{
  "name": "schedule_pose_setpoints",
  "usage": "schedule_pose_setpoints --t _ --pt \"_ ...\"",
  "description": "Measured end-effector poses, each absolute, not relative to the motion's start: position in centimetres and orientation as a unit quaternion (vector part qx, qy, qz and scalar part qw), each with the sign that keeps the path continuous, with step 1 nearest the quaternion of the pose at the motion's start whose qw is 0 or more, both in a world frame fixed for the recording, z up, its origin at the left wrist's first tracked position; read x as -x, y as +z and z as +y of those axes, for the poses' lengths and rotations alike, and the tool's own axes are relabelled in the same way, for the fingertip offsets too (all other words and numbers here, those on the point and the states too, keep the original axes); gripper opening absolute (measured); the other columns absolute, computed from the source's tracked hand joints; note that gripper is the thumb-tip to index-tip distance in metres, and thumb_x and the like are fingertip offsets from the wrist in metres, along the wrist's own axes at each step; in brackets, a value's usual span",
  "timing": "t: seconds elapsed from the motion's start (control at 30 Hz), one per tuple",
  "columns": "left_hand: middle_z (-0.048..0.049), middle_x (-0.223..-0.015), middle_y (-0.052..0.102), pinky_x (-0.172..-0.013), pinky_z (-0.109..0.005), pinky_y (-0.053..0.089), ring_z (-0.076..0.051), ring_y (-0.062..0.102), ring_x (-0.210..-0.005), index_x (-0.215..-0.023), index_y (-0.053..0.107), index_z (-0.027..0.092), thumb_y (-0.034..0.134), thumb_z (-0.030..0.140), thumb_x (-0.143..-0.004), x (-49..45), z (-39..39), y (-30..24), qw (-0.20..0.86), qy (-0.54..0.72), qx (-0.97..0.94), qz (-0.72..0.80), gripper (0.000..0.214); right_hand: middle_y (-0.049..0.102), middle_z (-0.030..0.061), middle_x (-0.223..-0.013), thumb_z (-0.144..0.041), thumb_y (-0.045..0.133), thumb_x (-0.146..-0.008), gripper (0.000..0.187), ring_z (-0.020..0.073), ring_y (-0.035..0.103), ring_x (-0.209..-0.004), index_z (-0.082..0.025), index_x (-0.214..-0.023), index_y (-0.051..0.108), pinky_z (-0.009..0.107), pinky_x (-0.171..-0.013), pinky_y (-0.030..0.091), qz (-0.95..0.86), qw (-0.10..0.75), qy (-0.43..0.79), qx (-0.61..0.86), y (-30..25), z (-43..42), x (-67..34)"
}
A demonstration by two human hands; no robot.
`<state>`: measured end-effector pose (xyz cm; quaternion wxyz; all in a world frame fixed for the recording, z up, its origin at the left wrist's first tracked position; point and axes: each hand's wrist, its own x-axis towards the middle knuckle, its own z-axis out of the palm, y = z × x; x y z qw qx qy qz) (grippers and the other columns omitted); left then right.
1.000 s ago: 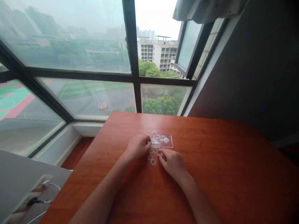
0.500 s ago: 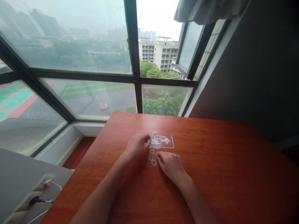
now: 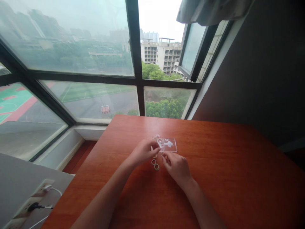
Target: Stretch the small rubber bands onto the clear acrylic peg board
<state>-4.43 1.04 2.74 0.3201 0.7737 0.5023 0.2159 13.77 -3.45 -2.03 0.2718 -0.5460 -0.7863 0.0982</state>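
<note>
My left hand reaches over the left part of a clear plastic case with a white print on it. Its thumb and fingertips come together there, and what they hold, if anything, is too small to tell. Just in front of the case, my right hand pinches a small ring, mostly hidden by the fingertips. Two pale rings, one nearer the case and one nearer me, lie flat between my hands. Another ring is partly covered by my left hand.
The reddish-brown wooden table reaches to a dark-framed window at the back. Low on the left wall, a socket strip has plugs and cables in it. A grey curtain hangs at the top right.
My left hand has shifted right and a little toward me, now covering part of the nearest ring. My right hand has moved slightly forward with its ring, so the fingertips of both hands are closer.
</note>
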Motion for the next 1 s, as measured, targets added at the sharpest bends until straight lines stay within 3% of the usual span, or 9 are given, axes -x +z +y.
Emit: schedule_pose_setpoints --t 0.4,0.5,0.7,1.0 --pt "-0.0006 -0.068 0.063 -0.055 -0.019 0.036 -0.011 0.052 -0.062 -0.078 0.067 0.013 0.054 0.028 -0.081 3.7 0.8 2.8 0.419 0.220 -0.757 0.450 0.020 0.067 0.0013 -0.070 -0.024 0.049 -0.091 0.020 0.0127 0.059 -0.063 -0.020 -0.087 0.068 0.023 -0.062 0.032 -0.782 0.312 0.101 0.529 -1.9 -3.4 -14.0" --pt "-0.0005 -0.067 0.063 -0.055 -0.020 0.036 -0.011 0.051 -0.061 -0.076 0.066 0.014 0.054 0.026 -0.080 3.9 1.0 2.7 0.382 0.223 -0.766 0.466 0.018 0.068 0.0009 -0.072 -0.025 0.049 -0.091 0.019 0.0128 0.060 -0.064 -0.021 -0.089 0.068 0.023 -0.063 0.032 -0.778 0.313 0.113 0.533 -1.8 -3.4 -13.9" --pt "-0.0021 -0.075 0.067 -0.064 -0.022 0.039 -0.013 0.056 -0.068 -0.076 0.066 0.017 0.055 0.022 -0.079 5.6 1.8 2.1 0.195 0.246 -0.783 0.536 0.012 0.069 -0.0007 -0.074 -0.023 0.051 -0.090 0.016 0.0128 0.061 -0.067 -0.023 -0.087 0.067 0.022 -0.064 0.033 -0.785 0.282 0.138 0.534 -1.7 -3.5 -13.8" --pt "-0.0014 -0.074 0.067 -0.061 -0.021 0.038 -0.013 0.058 -0.067 -0.075 0.066 0.019 0.054 0.023 -0.078 5.7 2.1 1.4 0.175 0.184 -0.787 0.562 0.013 0.072 -0.0021 -0.083 -0.022 0.053 -0.089 0.013 0.0142 0.064 -0.075 -0.025 -0.088 0.066 0.022 -0.065 0.035 -0.801 0.243 0.162 0.523 -1.5 -3.6 -13.6"
